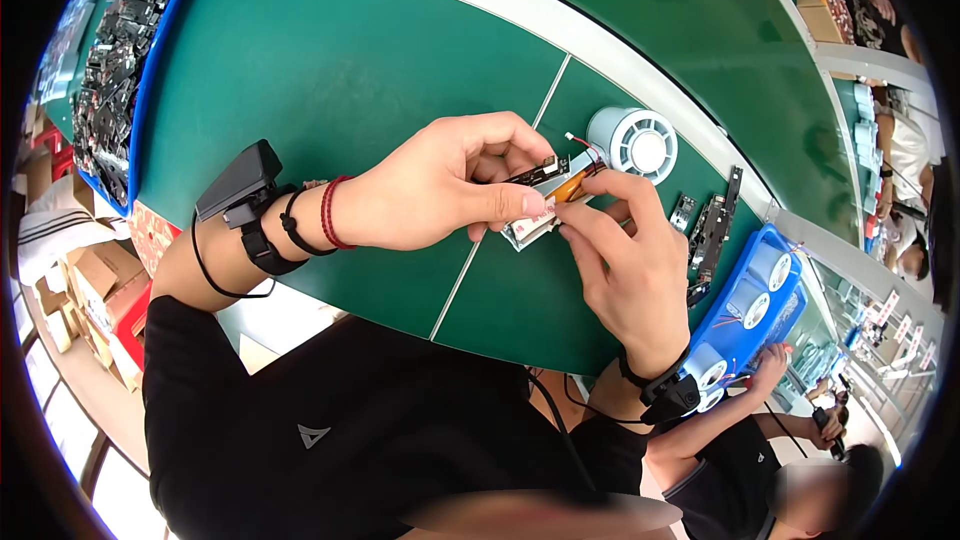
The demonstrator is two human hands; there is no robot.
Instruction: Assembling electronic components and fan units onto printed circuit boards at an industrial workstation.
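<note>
My left hand (440, 185) has its thumb and fingers closed on a small black circuit board (540, 172). At the board's right, an orange strip (572, 186) lies against my right hand (635, 265), whose fingertips pinch close to it; exactly what they grip is partly hidden. Under the fingertips shows a flat silver-white piece with red marks (530, 228), its far part covered by the hands. A round pale blue housing with a fan-like vented face (640, 144) stands just beyond my right hand, a short wire with a small connector beside it.
Several black circuit boards (710, 235) lie right of my right hand. Beyond them a blue tray (745, 285) holds round white units with wires, near another person's hand (770, 368). At far left, a blue bin (150, 70) is full of black parts. The green table (330, 60) has a pale raised edge behind.
</note>
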